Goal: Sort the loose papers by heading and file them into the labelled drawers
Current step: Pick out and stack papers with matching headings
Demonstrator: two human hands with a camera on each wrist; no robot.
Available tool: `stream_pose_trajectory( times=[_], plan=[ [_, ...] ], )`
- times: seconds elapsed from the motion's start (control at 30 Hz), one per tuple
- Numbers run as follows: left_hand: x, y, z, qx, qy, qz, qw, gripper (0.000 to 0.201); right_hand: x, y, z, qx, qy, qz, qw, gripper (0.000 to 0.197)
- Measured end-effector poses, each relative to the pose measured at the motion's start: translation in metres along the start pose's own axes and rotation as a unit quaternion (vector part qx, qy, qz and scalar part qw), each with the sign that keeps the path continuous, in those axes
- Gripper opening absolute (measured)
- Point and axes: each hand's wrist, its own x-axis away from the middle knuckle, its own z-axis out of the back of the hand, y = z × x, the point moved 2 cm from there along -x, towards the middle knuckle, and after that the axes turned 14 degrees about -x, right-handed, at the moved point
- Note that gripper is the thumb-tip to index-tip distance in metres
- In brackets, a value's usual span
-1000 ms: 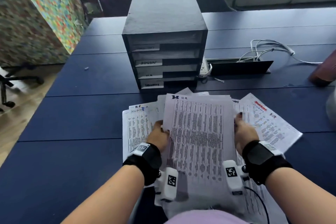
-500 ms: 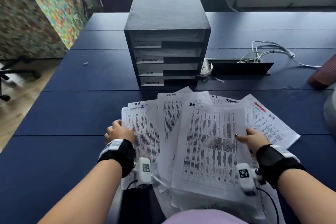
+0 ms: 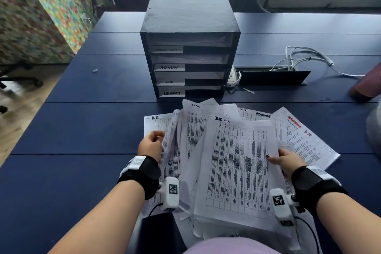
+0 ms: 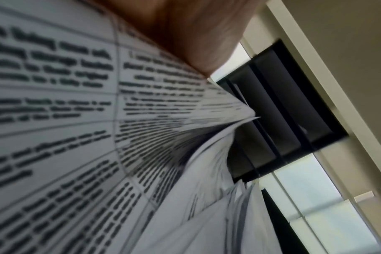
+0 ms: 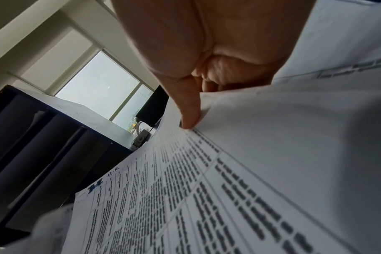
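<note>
Left hand: left hand (image 3: 151,145) is resting at the left edge of the loose papers (image 3: 193,142), fingers curling onto a sheet's edge.
Right hand: right hand (image 3: 288,161) is pinching the right edge of the top sheet (image 3: 237,167), thumb on top.
Papers: lying fanned on the dark blue counter (image 3: 82,130), just in front of the drawer unit (image 3: 189,43).
Open room: bare counter is showing left of the papers.
Writing: drawer labels are reading "ADMIN", "H.R", "SECURITY"; top label illegible. Top sheet is reading "H.R".
</note>
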Motion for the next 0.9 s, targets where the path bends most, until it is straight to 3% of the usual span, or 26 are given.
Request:
stream_pose_trajectory(
  times=[0.07,0.17,0.3,0.4,0.53,0.63,0.77,0.9],
  plan=[
    [-0.001,0.0,0.0,-0.082,-0.008,0.023,0.996,0.008,0.001,0.0,0.0,-0.002,-0.002,0.001,1.0,0.02],
    [-0.001,-0.005,0.007,-0.203,0.04,0.105,0.973,0.042,0.002,-0.001,0.0,0.001,-0.001,0.008,1.0,0.021],
    [-0.01,-0.011,0.013,-0.144,0.032,0.152,0.977,0.062,0.006,-0.004,-0.003,-0.005,-0.001,0.018,1.0,0.024],
    [-0.02,-0.017,0.014,-0.053,0.009,0.163,0.985,0.054,0.007,-0.004,-0.003,-0.019,0.005,0.027,0.999,0.02],
    [-0.021,-0.011,0.021,-0.016,-0.005,0.095,0.995,0.008,0.007,0.0,-0.001,-0.052,-0.023,0.035,0.998,0.013],
    [-0.02,-0.004,0.036,-0.045,0.071,0.041,0.996,0.019,0.013,-0.003,-0.002,-0.084,-0.04,0.036,0.995,0.023],
    [-0.023,0.008,0.063,0.002,0.136,-0.013,0.991,0.011,0.016,-0.006,-0.005,-0.113,-0.046,0.022,0.992,0.027],
    [-0.022,0.039,0.094,0.028,0.185,-0.111,0.976,0.01,0.016,-0.006,-0.004,-0.117,-0.043,0.011,0.992,0.032]
  ],
)
